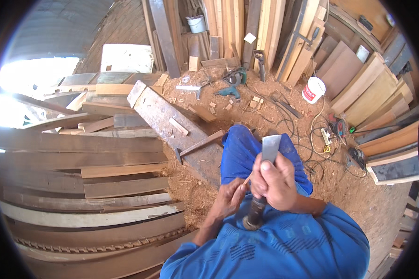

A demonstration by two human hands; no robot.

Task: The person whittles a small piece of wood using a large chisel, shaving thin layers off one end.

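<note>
the left hand (230, 196) pinches a thin wooden stick (248, 178), and the right hand (277, 182) is wrapped around a chisel (270, 148) that points forward. the stick sits between the hands, over the lap (239, 151); whether it touches the chisel i cannot tell. this looks like whittling, and the next move seems to call for holding the stick steady.

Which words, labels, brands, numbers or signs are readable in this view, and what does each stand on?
White bucket: pale lettering on a red band; I don't copy printed words, so I give only its place.
Green power tool: any marking is too small to read.
Chisel in the right hand: no lettering I can make out on its blade.
Blue shirt: striped patches and pale squares, a pattern rather than text.
</note>
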